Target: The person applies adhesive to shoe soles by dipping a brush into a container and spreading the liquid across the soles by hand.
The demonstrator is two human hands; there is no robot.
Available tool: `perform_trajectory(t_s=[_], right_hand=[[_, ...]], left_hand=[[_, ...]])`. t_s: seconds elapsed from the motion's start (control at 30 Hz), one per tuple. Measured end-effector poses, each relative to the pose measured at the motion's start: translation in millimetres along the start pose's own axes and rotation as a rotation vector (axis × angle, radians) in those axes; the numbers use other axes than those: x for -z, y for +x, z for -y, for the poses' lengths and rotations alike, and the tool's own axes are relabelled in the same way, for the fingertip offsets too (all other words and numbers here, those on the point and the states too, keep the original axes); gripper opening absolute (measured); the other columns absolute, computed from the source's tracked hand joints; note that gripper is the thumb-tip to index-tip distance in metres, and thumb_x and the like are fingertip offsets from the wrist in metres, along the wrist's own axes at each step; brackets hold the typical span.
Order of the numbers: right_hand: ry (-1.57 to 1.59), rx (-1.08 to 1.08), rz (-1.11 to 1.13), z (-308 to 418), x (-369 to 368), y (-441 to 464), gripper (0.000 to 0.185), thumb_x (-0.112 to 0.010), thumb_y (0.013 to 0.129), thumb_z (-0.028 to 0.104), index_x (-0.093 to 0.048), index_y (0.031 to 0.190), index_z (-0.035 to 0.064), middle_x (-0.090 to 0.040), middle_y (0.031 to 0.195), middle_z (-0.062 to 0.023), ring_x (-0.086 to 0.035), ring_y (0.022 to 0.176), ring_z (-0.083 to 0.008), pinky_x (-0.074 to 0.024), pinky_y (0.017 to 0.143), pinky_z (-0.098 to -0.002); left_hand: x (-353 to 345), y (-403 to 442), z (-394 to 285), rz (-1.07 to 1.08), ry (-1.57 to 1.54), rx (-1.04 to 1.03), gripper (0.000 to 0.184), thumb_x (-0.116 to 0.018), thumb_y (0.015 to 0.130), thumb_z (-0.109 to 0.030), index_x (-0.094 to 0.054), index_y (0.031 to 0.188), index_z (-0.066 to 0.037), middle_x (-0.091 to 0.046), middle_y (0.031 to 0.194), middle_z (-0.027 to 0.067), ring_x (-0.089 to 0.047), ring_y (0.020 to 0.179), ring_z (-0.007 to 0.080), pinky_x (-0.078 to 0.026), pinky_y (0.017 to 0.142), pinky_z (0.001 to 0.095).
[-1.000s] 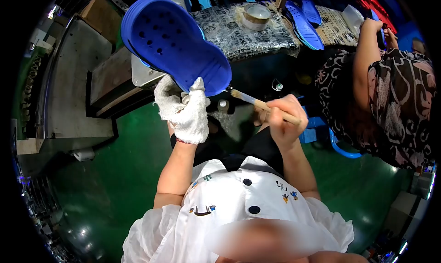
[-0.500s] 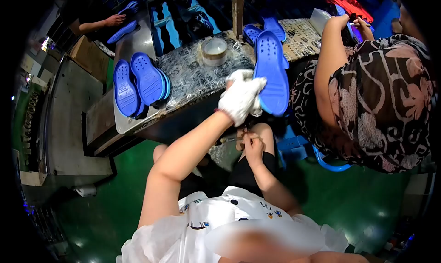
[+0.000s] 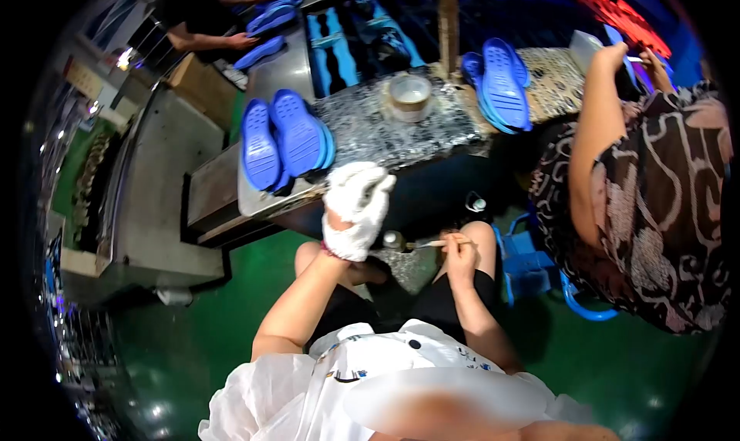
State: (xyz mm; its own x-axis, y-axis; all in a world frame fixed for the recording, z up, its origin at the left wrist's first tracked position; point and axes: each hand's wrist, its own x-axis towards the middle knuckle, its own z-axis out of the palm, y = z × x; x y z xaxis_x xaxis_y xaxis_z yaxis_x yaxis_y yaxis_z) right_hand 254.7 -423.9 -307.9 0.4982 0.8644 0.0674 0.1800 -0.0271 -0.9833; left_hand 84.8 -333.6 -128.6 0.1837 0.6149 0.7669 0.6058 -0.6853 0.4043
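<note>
My left hand (image 3: 358, 210), in a white glove, is in front of the bench edge, its fingers loosely bent and apart with nothing in them. Just beyond it, blue shoe soles lie in two stacks on the bench's left end: one stack (image 3: 260, 148) and a thicker one (image 3: 299, 136). My bare right hand (image 3: 460, 260) is low by my right knee, closed on the handle of a brush (image 3: 433, 244). The brush tip is beside a small container (image 3: 393, 239) between my knees. Another stack of blue soles (image 3: 505, 90) rests on the bench further right.
A tape roll (image 3: 409, 96) sits on the wrapped bench top (image 3: 362, 125), near a wooden post (image 3: 448, 25). A co-worker (image 3: 647, 186) sits at the right beside a blue stool (image 3: 528, 267). Another person's hand (image 3: 240, 40) is near soles at the back left.
The sole my left hand held is now on the right stack, let go. That hand has moved left, towards the left stacks. My right hand, lowered earlier, still holds the brush.
</note>
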Motion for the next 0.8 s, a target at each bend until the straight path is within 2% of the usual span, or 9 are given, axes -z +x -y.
perform_trajectory(t_s=[0.13, 0.2, 0.27, 0.33, 0.4, 0.47, 0.53, 0.67, 0.8], right_hand=[[-0.051, -0.035, 0.055, 13.3, 2.0, -1.2, 0.018, -0.054, 0.088, 0.015, -0.062, 0.084, -0.0004, -0.060, 0.063, -0.0056, -0.058, 0.058, -0.0135, -0.0460, 0.057, -0.0265], [-0.039, 0.013, 0.049, 7.6, -0.3, -3.1, 0.018, -0.054, 0.088, 0.015, -0.061, 0.084, -0.0007, -0.060, 0.064, -0.0057, -0.058, 0.059, -0.0134, -0.0461, 0.057, -0.0260], [-0.052, -0.010, 0.046, 6.5, -1.9, -3.8, 0.018, -0.054, 0.088, 0.016, -0.061, 0.084, -0.0007, -0.060, 0.065, -0.0062, -0.059, 0.059, -0.0135, -0.0462, 0.057, -0.0258], [-0.080, 0.004, 0.047, 3.7, -0.8, -5.0, 0.019, -0.054, 0.089, 0.016, -0.062, 0.085, -0.0003, -0.061, 0.066, -0.0067, -0.059, 0.059, -0.0141, -0.0464, 0.056, -0.0264], [-0.069, 0.039, 0.023, -5.3, -2.0, -5.4, 0.019, -0.053, 0.089, 0.016, -0.062, 0.085, -0.0006, -0.061, 0.066, -0.0068, -0.059, 0.059, -0.0140, -0.0466, 0.056, -0.0266], [-0.016, 0.044, 0.057, -12.3, -1.3, -3.8, 0.021, -0.054, 0.089, 0.016, -0.062, 0.084, -0.0025, -0.063, 0.069, -0.0074, -0.060, 0.060, -0.0140, -0.0468, 0.056, -0.0264], [-0.013, -0.013, 0.081, -16.9, 0.1, -3.9, 0.022, -0.054, 0.090, 0.016, -0.063, 0.083, -0.0028, -0.064, 0.073, -0.0096, -0.061, 0.065, -0.0131, -0.0465, 0.058, -0.0257], [0.080, -0.008, 0.125, -48.6, -1.4, 3.4, 0.023, -0.053, 0.092, 0.016, -0.060, 0.085, -0.0045, -0.061, 0.077, -0.0091, -0.057, 0.068, -0.0113, -0.0458, 0.060, -0.0243], [0.081, -0.002, 0.145, -25.2, -3.0, -0.4, 0.020, -0.051, 0.093, 0.015, -0.058, 0.085, -0.0025, -0.058, 0.075, -0.0047, -0.050, 0.061, -0.0070, -0.0409, 0.054, -0.0194]], left_hand=[[52.8, -9.1, 49.8, -0.059, 0.232, 0.305, 0.027, -0.072, 0.074, -0.012, -0.063, 0.099, -0.004, -0.056, 0.105, 0.0189, -0.059, 0.090, 0.0307, -0.049, 0.079, 0.0362], [61.6, -5.1, 70.1, 0.053, 0.419, 0.286, 0.026, -0.070, 0.075, -0.016, -0.065, 0.098, -0.004, -0.055, 0.111, 0.0214, -0.057, 0.098, 0.0340, -0.046, 0.086, 0.0382], [61.6, -13.7, 98.6, 0.157, 0.369, 0.235, 0.019, -0.068, 0.075, -0.007, -0.066, 0.093, 0.000, -0.050, 0.119, 0.0190, -0.057, 0.098, 0.0269, -0.048, 0.081, 0.0339], [59.0, -20.5, 115.1, 0.064, 0.253, 0.213, 0.017, -0.068, 0.075, -0.005, -0.066, 0.091, 0.001, -0.051, 0.118, 0.0178, -0.060, 0.085, 0.0208, -0.049, 0.076, 0.0314], [62.9, -18.0, 104.0, -0.068, 0.009, 0.417, 0.014, -0.067, 0.075, -0.002, -0.066, 0.089, 0.000, -0.053, 0.117, 0.0156, -0.059, 0.065, 0.0136, -0.049, 0.067, 0.0274], [84.6, -8.6, 74.9, -0.039, -0.197, 0.764, 0.008, -0.067, 0.080, -0.011, -0.064, 0.084, -0.004, -0.061, 0.077, 0.0059, -0.051, 0.048, 0.0083, -0.042, 0.047, 0.0216], [102.8, -9.9, 58.4, -0.059, -0.550, 1.035, 0.017, -0.066, 0.082, -0.021, -0.059, 0.084, -0.006, -0.054, 0.058, 0.0001, -0.048, 0.047, 0.0073, -0.038, 0.042, 0.0215], [119.4, -4.2, 55.3, -0.081, -0.587, 1.180, 0.030, -0.068, 0.081, -0.031, -0.051, 0.083, -0.007, -0.050, 0.051, 0.0022, -0.041, 0.036, 0.0096, -0.031, 0.033, 0.0240], [111.5, -5.7, 70.1, -0.171, -0.689, 1.190, 0.024, -0.063, 0.086, -0.026, -0.050, 0.085, -0.006, -0.049, 0.049, 0.0029, -0.038, 0.031, 0.0115, -0.034, 0.032, 0.0252]])
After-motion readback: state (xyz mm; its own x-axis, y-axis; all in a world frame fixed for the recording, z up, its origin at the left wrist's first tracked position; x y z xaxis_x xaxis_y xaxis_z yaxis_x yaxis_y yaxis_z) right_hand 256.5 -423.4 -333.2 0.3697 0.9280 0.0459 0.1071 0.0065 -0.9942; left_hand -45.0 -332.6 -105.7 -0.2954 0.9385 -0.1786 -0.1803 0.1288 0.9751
